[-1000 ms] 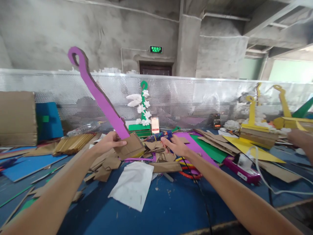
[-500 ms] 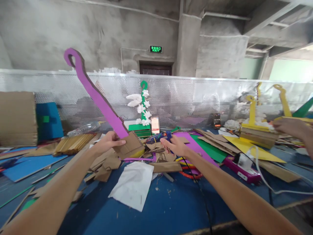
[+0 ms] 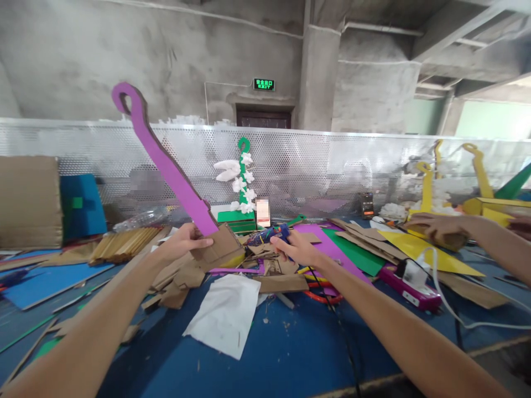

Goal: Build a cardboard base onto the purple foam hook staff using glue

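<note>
My left hand [image 3: 188,243] is closed on the cardboard base [image 3: 219,247] of a tall purple cardboard hook [image 3: 170,171], which leans up to the left and ends in a curl. In my right hand [image 3: 296,246] is a dark blue hot glue gun [image 3: 280,231], its black cord trailing down over the table. The gun's front end points left toward the base; its tip is hard to make out. Beneath both hands lie cardboard scraps [image 3: 282,283] and a white paper sheet [image 3: 226,315].
Behind stands a green hook [image 3: 244,182] with white flowers. A purple power strip [image 3: 410,287] with a white cable lies right, near green and yellow sheets [image 3: 431,254]. At far right another person's hand [image 3: 440,224] touches a yellow-topped piece. A perforated metal screen [image 3: 315,166] borders the table.
My hands, the purple hook and the glue gun are nearly still. At right, the other person's hand has reached left and down onto the yellow-topped cardboard piece.
</note>
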`<state>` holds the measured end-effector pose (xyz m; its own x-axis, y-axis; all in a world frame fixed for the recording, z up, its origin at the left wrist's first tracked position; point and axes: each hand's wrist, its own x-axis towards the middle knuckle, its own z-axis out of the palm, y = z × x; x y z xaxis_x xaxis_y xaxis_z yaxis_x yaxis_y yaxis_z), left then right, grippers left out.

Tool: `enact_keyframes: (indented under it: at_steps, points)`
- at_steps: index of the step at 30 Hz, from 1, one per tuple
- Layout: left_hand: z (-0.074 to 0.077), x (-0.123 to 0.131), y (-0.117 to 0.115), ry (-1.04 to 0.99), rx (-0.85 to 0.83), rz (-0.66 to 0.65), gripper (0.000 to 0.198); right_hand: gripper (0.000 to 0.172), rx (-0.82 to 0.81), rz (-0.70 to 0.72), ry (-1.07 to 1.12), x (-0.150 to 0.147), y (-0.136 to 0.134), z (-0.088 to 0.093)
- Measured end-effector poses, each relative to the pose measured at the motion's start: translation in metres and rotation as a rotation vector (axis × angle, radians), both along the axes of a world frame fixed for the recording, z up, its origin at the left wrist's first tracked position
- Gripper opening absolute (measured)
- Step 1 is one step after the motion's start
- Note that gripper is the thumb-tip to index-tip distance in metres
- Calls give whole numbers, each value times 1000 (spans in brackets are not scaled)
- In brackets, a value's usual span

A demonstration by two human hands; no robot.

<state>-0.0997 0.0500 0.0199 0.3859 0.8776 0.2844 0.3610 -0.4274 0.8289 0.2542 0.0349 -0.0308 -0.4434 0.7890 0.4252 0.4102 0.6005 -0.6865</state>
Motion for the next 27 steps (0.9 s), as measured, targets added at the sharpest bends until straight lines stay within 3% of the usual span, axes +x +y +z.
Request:
enact_keyframes:
  at_steps: [5, 9, 14, 19, 24, 27]
  points:
    - [0, 0, 0, -1, -11, 2, 61, 54, 7, -22, 50, -1, -3, 4]
    - [4, 3, -2, 42, -5, -36, 56, 53, -110, 51, 21, 0, -4, 8]
    - [10, 8, -2, 101, 52, -46, 54, 26, -267, 90, -37, 6, -4, 8]
    - [6, 5, 10, 227, 81, -39, 56, 14, -353, 205, 49, 8, -3, 10]
    - [0, 9, 15, 291, 139, -28, 46, 31, -365, 252, 474, 10, -1, 18]
    - [-3, 13, 15, 294, 170, -6, 45, 38, -341, 209, 464, 21, 7, 19]
